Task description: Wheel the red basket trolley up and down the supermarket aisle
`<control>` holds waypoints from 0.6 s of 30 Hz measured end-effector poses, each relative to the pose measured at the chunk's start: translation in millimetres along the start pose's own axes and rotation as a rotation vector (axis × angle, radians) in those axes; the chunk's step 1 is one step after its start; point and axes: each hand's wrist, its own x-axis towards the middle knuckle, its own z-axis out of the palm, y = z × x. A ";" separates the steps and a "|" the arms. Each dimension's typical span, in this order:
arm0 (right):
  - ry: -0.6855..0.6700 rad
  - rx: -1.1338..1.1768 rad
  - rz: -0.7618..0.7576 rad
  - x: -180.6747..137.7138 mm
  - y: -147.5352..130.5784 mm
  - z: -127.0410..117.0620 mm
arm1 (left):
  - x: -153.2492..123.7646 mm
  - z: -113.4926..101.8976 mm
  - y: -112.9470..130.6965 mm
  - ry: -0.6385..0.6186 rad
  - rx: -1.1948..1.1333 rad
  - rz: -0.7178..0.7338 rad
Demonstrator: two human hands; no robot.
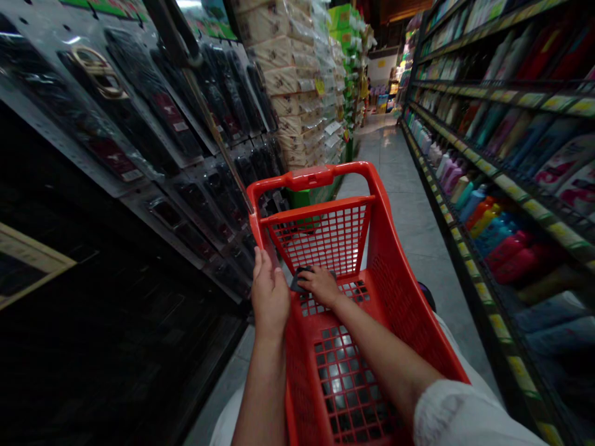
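Observation:
A red plastic shopping basket with grid openings stands tilted in front of me. My left hand is closed around its left rim, fingers on the outer side and thumb toward the inside. My right hand reaches into the far end of the basket. Its fingers lie curled over a small dark grey soft item, most of which they cover; I cannot make out its kind. A thin metal pole with a black grip slants up from the basket's far left corner.
Packaged belts hang on a pegboard at left. Wrapped cartons are stacked beyond the basket. A shelf of colourful bottles lines the right side. The grey tiled aisle runs ahead between them.

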 end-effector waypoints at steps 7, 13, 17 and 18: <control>0.394 -0.043 0.228 37.2 8.9 -54.7 | 0.1 1.9 1.4 0.033 -0.089 -0.025; 0.199 0.162 0.297 4.7 4.4 -11.6 | -0.5 0.9 1.4 0.091 -0.249 -0.074; 0.560 0.614 0.436 31.2 -19.6 -11.4 | -1.5 0.5 3.7 0.140 -0.556 -0.241; 0.659 0.744 0.459 42.3 -27.3 -16.1 | -1.6 0.2 5.5 0.146 -0.632 -0.299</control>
